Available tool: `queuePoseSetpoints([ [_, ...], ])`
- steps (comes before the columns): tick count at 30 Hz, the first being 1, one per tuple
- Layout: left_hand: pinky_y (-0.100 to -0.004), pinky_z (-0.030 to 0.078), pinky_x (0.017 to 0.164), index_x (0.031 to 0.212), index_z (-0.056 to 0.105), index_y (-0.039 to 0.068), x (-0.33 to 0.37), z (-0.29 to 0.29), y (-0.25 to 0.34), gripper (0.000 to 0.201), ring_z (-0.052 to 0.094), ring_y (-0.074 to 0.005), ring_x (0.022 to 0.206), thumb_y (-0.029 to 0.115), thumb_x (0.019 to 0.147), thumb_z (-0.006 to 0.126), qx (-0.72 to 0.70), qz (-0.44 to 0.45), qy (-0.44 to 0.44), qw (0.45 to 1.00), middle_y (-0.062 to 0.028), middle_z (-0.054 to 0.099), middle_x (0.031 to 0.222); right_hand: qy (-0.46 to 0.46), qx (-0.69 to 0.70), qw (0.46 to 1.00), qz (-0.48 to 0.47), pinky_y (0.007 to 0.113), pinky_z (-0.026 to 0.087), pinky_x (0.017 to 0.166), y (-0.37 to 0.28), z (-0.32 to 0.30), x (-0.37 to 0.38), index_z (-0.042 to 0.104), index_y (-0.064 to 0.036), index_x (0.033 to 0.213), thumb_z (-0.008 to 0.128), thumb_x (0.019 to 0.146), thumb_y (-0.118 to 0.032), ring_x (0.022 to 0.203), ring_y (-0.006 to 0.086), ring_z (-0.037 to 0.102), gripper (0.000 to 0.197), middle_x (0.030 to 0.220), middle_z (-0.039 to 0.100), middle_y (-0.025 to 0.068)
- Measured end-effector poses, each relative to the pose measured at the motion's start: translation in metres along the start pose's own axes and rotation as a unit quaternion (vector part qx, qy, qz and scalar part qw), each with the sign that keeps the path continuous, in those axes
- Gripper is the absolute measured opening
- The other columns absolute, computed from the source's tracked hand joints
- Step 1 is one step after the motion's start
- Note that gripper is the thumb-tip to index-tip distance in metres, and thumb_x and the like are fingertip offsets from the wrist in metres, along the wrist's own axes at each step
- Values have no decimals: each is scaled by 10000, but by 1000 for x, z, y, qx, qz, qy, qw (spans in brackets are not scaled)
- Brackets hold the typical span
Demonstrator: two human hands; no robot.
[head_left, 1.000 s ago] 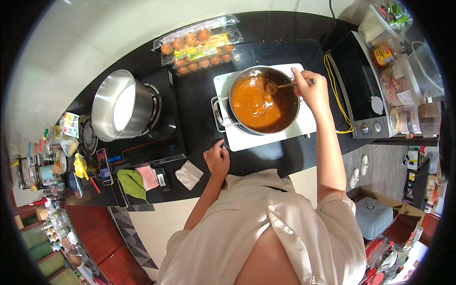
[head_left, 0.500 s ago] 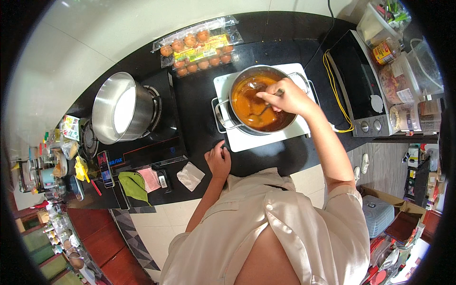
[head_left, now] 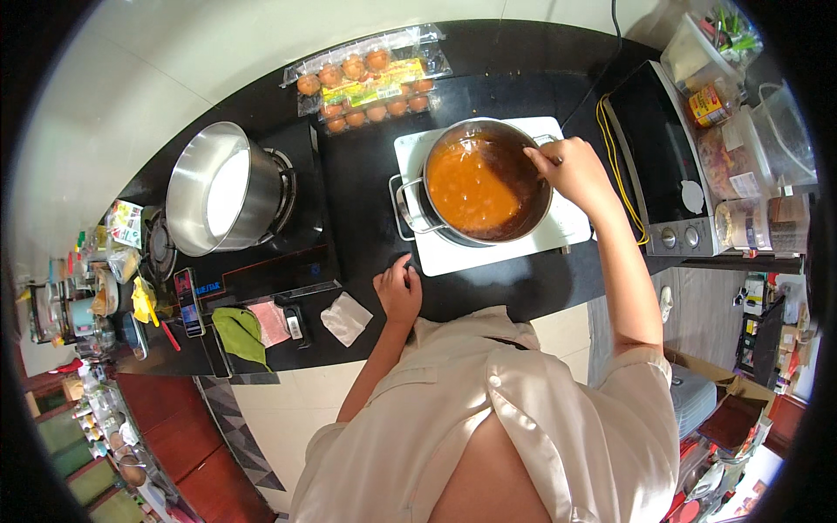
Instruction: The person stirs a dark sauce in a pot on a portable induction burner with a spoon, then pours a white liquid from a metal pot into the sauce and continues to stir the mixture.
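Head view shows the right hand (head_left: pixel 571 170) now at the far right rim of the steel pot (head_left: pixel 479 183), closed on a stirring utensil whose handle is barely visible; half a second ago it was over the pot's middle, so the stirring stroke sweeps round the orange sauce (head_left: pixel 466 183). The pot sits on the white cooktop (head_left: pixel 497 248). The left hand (head_left: pixel 398 292) rests loosely curled on the black table (head_left: pixel 349 209), holding nothing.

Egg cartons (head_left: pixel 366 77) at back, steel pot (head_left: pixel 222 190) on gas burner (left), microwave (head_left: pixel 664 166) right
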State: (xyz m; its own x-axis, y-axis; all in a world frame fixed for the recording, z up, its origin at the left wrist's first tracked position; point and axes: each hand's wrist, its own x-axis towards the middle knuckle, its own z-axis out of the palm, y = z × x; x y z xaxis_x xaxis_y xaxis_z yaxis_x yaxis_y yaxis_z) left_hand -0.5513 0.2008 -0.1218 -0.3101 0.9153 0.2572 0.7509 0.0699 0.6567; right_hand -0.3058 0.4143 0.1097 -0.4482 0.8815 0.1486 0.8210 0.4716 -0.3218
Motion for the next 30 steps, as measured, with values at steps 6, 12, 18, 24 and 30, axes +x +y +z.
queuePoseSetpoints([
  [6, -371, 385, 769, 1104, 649, 79, -1, 0, 1, 250, 552, -204, 660, 95, 860, 597, 12, 4, 0, 1000, 2, 519, 633, -99, 313, 903, 276, 239, 442, 387, 8, 20, -19, 633, 25, 652, 600, 957, -290, 374, 113, 528, 439, 474, 560, 58],
  [12, -372, 385, 770, 1096, 655, 85, 1, 0, 2, 248, 554, -197, 661, 95, 854, 599, 18, 13, 4, 1000, 9, 516, 635, 17, 530, 799, 283, 249, 497, 425, -14, 87, -30, 629, 25, 780, 548, 988, -299, 438, 138, 592, 393, 542, 598, 84],
  [18, -364, 389, 758, 1079, 662, 83, 0, 2, -1, 246, 546, -185, 647, 78, 838, 610, 21, 15, 22, 999, 11, 498, 629, 168, 396, 861, 272, 244, 487, 451, -7, 53, -25, 663, 41, 735, 565, 978, -295, 464, 121, 602, 426, 540, 607, 72],
  [24, -351, 389, 747, 1054, 660, 83, -2, -1, 2, 215, 536, -181, 622, 75, 843, 619, 25, 13, 36, 999, 11, 502, 628, 58, 337, 911, 229, 246, 458, 450, 11, 43, -42, 672, 27, 700, 588, 955, -302, 447, 116, 579, 424, 540, 613, 70],
  [30, -359, 397, 769, 940, 633, 87, -16, -13, 35, 76, 554, -193, 595, 113, 871, 614, -58, -78, -5, 995, -9, 571, 651, 118, 339, 915, 184, 268, 470, 480, 4, 65, -22, 683, 8, 725, 589, 954, -331, 461, 119, 588, 420, 539, 616, 56],
])
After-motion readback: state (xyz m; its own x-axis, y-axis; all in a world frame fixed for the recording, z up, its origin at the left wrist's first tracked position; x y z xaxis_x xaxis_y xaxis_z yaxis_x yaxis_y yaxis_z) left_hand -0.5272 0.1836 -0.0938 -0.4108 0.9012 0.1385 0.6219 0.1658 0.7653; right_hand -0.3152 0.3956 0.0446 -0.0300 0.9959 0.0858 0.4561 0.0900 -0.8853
